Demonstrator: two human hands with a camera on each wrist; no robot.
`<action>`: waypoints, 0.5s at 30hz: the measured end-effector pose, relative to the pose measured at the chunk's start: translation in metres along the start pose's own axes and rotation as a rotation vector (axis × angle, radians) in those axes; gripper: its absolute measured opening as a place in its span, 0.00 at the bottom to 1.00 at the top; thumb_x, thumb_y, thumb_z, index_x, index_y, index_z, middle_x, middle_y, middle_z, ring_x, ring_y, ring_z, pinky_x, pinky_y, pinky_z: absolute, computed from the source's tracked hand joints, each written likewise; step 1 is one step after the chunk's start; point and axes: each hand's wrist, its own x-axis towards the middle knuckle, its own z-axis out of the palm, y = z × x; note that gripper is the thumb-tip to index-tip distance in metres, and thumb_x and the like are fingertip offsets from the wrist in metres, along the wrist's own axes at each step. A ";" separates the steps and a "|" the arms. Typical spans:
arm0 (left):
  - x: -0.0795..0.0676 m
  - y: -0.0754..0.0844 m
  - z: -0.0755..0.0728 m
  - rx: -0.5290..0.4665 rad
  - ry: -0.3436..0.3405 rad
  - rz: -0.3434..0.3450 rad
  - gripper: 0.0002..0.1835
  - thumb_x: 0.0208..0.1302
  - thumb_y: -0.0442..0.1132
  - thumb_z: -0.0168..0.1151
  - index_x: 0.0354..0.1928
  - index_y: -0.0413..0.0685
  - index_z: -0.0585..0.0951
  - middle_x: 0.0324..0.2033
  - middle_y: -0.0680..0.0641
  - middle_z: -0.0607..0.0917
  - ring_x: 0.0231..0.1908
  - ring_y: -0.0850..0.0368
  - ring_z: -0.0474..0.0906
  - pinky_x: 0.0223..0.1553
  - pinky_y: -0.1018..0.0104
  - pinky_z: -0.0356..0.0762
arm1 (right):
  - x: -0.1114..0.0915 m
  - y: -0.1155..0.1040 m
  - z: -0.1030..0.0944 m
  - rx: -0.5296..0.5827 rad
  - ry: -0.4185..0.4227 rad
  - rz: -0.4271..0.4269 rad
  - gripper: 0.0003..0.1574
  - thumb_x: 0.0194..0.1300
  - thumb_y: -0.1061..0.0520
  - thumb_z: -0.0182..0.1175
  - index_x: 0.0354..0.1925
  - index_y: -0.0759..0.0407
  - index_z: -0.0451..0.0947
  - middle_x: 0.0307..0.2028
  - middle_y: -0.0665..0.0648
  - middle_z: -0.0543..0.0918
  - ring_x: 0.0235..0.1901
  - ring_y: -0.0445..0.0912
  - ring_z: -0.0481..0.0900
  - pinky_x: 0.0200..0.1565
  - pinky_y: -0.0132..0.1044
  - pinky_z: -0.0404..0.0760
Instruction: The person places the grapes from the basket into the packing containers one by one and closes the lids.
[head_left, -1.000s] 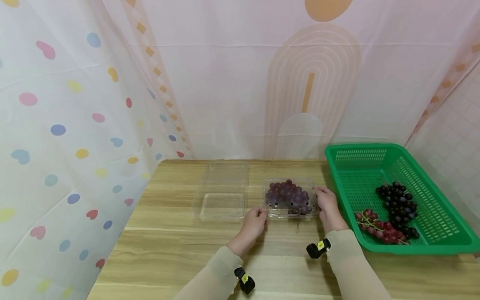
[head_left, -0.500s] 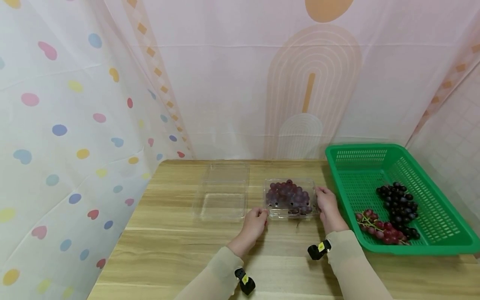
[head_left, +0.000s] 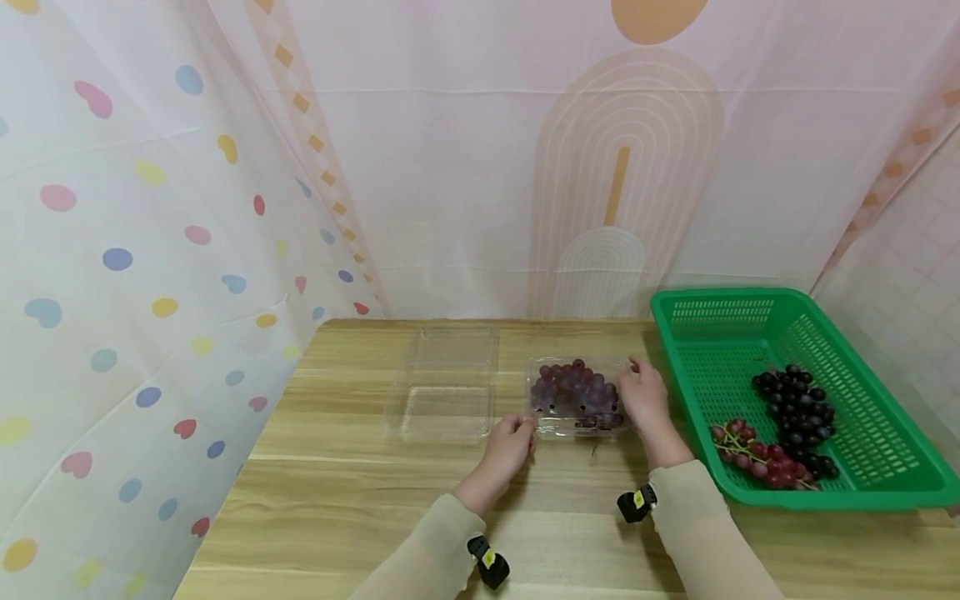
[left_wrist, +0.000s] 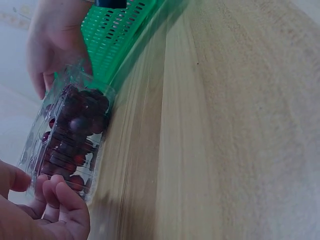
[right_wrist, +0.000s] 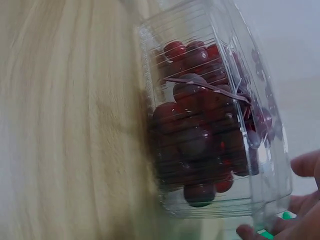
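Note:
A clear plastic clamshell box [head_left: 558,427] holds a bunch of purple-red grapes [head_left: 573,387] and stands closed on the table. At its front left corner my left hand [head_left: 507,452] pinches the rim between thumb and curled fingers, as the left wrist view [left_wrist: 50,212] also shows. My right hand [head_left: 647,402] is at the box's right end, its fingers loosely spread. In the right wrist view, the thumb [right_wrist: 306,164] stands slightly off the lid edge, while a fingertip [right_wrist: 245,231] lies by the lower corner. A stem [right_wrist: 207,87] shows through the plastic.
An opened clear plastic box [head_left: 446,412] lies to the left on the wooden table [head_left: 337,500]. On the right stands a green basket [head_left: 720,358] with black grapes [head_left: 801,408] and red grapes [head_left: 768,458]. A patterned curtain [head_left: 450,167] hangs behind.
My right hand has shifted a little left and up along the box's right end, and its fingers have loosened. The left hand and the box stay in place.

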 end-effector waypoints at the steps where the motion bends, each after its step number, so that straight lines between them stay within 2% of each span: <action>1: 0.000 0.000 0.000 -0.008 -0.007 -0.009 0.14 0.68 0.37 0.49 0.33 0.30 0.75 0.16 0.51 0.71 0.16 0.62 0.64 0.18 0.75 0.62 | -0.001 -0.002 0.000 -0.053 -0.012 -0.026 0.33 0.74 0.52 0.42 0.71 0.65 0.52 0.68 0.70 0.55 0.67 0.66 0.52 0.64 0.61 0.58; 6: -0.001 0.001 -0.002 -0.026 -0.035 -0.031 0.14 0.69 0.38 0.47 0.33 0.30 0.74 0.17 0.51 0.70 0.16 0.62 0.64 0.17 0.74 0.64 | -0.008 -0.010 0.001 -0.262 -0.056 -0.164 0.37 0.73 0.49 0.44 0.72 0.64 0.50 0.71 0.70 0.49 0.69 0.68 0.44 0.66 0.64 0.50; 10: -0.001 0.002 -0.003 -0.010 -0.047 -0.036 0.14 0.69 0.39 0.47 0.34 0.31 0.74 0.17 0.52 0.70 0.17 0.62 0.66 0.17 0.74 0.65 | -0.012 -0.015 0.002 -0.370 -0.054 -0.274 0.38 0.72 0.48 0.48 0.71 0.64 0.51 0.71 0.71 0.49 0.70 0.67 0.44 0.67 0.65 0.45; 15: -0.002 0.005 -0.006 -0.020 -0.084 -0.053 0.14 0.68 0.40 0.48 0.36 0.31 0.74 0.18 0.52 0.70 0.17 0.63 0.66 0.17 0.74 0.65 | -0.018 -0.021 -0.001 -0.453 -0.060 -0.414 0.40 0.69 0.50 0.54 0.70 0.64 0.53 0.70 0.72 0.51 0.68 0.68 0.48 0.66 0.66 0.46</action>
